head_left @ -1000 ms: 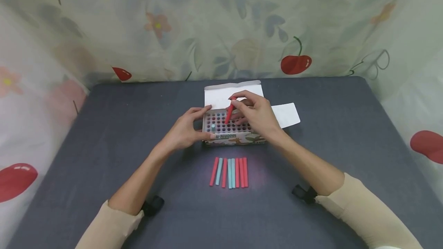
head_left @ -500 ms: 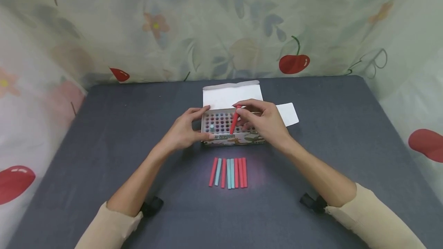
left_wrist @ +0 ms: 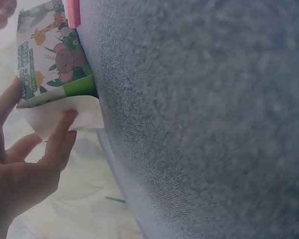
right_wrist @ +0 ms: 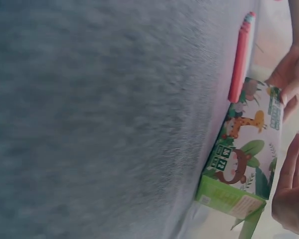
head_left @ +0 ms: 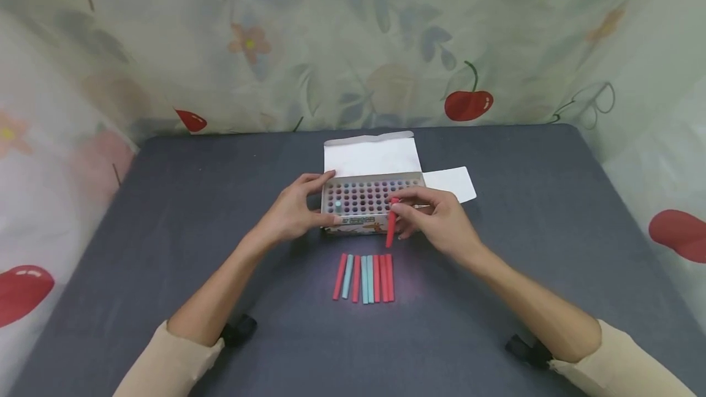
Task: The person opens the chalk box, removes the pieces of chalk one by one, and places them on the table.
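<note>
The chalk box (head_left: 361, 226) stands open-lidded, its top a grid of round holes with chalk ends in them. One light blue chalk stick (head_left: 338, 206) pokes up near its front left corner. My left hand (head_left: 295, 208) holds the box's left end, thumb at the front edge and forefinger at the back; in the left wrist view other fingers lie against a white end flap (left_wrist: 65, 115). Between thumb and fingers, my right hand (head_left: 438, 219) pinches a red chalk stick (head_left: 391, 228), tilted down, off the box's front right part.
On the dark cloth in front of the box lies a row of red chalk sticks (head_left: 390, 277) and light blue chalk sticks (head_left: 364, 279), side by side. The white lid (head_left: 372, 157) is folded back; a side flap (head_left: 452, 183) sticks out right. A printed curtain (head_left: 353, 48) hangs behind.
My right hand has carried the red chalk stick from above the box toward the front and right, past the front edge. My left hand stays on the box.
</note>
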### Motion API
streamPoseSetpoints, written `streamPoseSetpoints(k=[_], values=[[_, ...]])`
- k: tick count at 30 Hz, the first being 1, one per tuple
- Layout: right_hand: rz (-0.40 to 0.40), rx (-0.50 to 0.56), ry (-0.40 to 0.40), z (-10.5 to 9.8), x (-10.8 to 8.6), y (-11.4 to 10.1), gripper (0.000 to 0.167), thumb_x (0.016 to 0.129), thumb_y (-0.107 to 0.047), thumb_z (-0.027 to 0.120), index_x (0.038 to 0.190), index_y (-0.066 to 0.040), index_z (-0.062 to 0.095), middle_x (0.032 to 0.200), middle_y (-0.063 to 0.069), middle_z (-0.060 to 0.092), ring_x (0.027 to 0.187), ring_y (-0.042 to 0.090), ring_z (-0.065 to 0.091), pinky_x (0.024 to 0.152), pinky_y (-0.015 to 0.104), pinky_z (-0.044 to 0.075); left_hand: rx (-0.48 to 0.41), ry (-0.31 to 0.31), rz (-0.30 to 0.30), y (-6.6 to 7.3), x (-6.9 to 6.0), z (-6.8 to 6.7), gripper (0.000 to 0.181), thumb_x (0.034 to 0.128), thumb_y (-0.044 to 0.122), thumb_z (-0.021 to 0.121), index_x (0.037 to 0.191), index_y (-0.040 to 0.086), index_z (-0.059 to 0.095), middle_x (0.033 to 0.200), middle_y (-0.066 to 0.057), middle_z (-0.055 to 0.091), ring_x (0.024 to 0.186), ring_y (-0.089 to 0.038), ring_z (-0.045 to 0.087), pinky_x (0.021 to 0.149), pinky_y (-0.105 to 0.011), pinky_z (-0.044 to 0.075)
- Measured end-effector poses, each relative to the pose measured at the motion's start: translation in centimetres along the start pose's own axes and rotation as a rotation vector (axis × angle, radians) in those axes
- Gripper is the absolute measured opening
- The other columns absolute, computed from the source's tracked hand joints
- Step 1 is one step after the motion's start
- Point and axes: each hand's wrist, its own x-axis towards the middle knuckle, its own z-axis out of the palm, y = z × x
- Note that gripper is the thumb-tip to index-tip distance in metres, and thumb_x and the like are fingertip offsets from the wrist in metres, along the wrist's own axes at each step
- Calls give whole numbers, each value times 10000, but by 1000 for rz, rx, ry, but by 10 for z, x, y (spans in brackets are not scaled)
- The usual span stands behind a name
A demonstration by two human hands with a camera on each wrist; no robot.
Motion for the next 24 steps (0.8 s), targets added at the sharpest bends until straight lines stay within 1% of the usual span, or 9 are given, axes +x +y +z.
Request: streamPoseSetpoints(k=[3,9,12,18,24], values=[[33,-2,-15,-1,-5,2,287,932,-82,703,1173,69,663,875,149,721,709,326,707,648,424,618,0,1,0,-1,0,-1,903,814,253,848,1562,273,342,1530,-135,335,1325,-350,420,960,-489,475],[105,-16,-40,-4,-12,8,285,926,-101,714,1169,43,676,872,144,706,652,295,697,641,432,618,2,1,12,-2,0,0,895,823,248,840,1564,268,339,1531,-142,336,1342,-359,408,973,-507,478],[136,-11,-61,-5,-16,12,290,928,-97,710,1172,54,671,885,148,704,672,295,697,634,443,617,4,2,13,-2,0,1,892,823,242,840,1563,266,342,1524,-141,344,1345,-357,402,987,-511,467],[198,-17,-73,-9,-23,19,313,919,-121,726,1170,56,672,889,144,705,704,290,699,624,441,617,-3,10,12,-3,0,2,881,823,241,840,1557,277,355,1520,-141,349,1352,-359,393,1002,-522,459],[285,2,-85,-10,-28,25,351,917,-146,732,1198,52,660,934,143,717,745,351,699,620,460,618,-12,18,15,-2,-1,2,875,820,240,843,1553,276,366,1515,-147,355,1353,-361,393,1011,-534,451]])
